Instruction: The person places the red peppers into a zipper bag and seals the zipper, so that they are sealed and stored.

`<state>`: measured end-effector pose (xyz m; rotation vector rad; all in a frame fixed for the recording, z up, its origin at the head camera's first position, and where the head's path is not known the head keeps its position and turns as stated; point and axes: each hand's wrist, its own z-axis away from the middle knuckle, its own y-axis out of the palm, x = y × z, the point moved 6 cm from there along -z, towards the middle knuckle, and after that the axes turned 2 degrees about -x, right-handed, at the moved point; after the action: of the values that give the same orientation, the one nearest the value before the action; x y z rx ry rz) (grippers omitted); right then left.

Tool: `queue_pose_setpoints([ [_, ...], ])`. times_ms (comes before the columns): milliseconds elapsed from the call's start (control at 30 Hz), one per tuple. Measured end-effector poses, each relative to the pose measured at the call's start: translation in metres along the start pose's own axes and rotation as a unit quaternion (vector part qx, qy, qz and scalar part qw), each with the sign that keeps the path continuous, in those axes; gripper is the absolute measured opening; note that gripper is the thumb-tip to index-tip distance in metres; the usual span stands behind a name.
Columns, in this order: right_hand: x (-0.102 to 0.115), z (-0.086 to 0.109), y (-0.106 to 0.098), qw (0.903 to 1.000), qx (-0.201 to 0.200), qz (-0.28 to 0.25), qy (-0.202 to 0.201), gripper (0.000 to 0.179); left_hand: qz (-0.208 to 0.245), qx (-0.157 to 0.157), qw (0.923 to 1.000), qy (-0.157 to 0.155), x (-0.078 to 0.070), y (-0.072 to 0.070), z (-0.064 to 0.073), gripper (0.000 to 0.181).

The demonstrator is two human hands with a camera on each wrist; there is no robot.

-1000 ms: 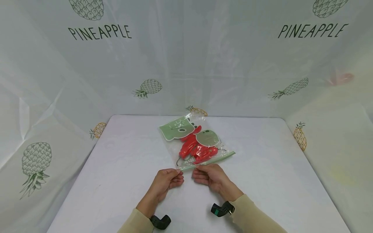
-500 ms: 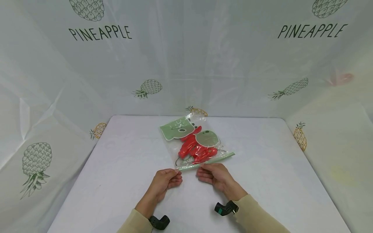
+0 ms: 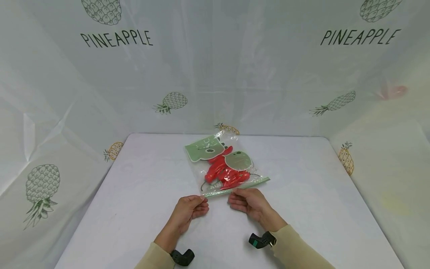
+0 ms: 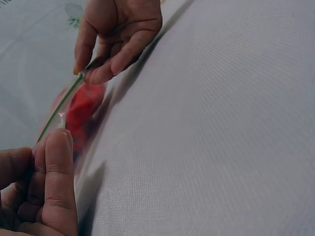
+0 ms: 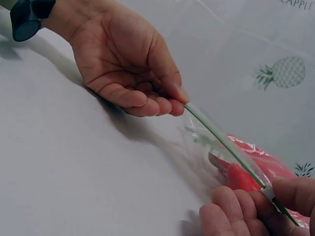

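A clear zip bag (image 3: pixel 197 170) with green printed shapes lies on the table, its green zip edge towards me. Several red peppers (image 3: pixel 231 177) with dark stems show through the plastic. My left hand (image 3: pixel 189 211) pinches the left end of the zip edge between thumb and fingers. Further right, my right hand (image 3: pixel 252 206) pinches the same edge, and the right wrist view shows a small white slider (image 5: pixel 268 192) between its thumb and fingers. The zip strip (image 5: pixel 224 141) runs taut between the hands. Beyond the right hand, the edge's right end sticks out free.
A white-covered table (image 3: pixel 141 179) bears the bag near its far middle. Behind and beside it hangs a pale curtain (image 3: pixel 268 74) printed with pineapples. Black wrist devices (image 3: pixel 183 257) sit on both wrists.
My right hand has slid to the right along the zip edge, widening the gap between the hands. The left hand and the bag have shifted slightly left.
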<state>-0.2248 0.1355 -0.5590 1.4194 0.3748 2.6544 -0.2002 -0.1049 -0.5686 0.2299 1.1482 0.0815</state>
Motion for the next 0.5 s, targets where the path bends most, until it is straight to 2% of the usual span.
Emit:
queue_pose_setpoints([
  [233,0.0005,-0.0005,0.0010,1.0000,0.007,-0.001,-0.002,0.037,0.002,0.001,1.0000,-0.002,-0.0011,0.0002,0.0016,0.038],
  [500,0.0005,-0.0019,-0.0035,0.9999,-0.007,-0.002,-0.008,0.036,0.006,0.001,1.0000,-0.002,-0.0003,-0.0001,0.0009,0.037],
])
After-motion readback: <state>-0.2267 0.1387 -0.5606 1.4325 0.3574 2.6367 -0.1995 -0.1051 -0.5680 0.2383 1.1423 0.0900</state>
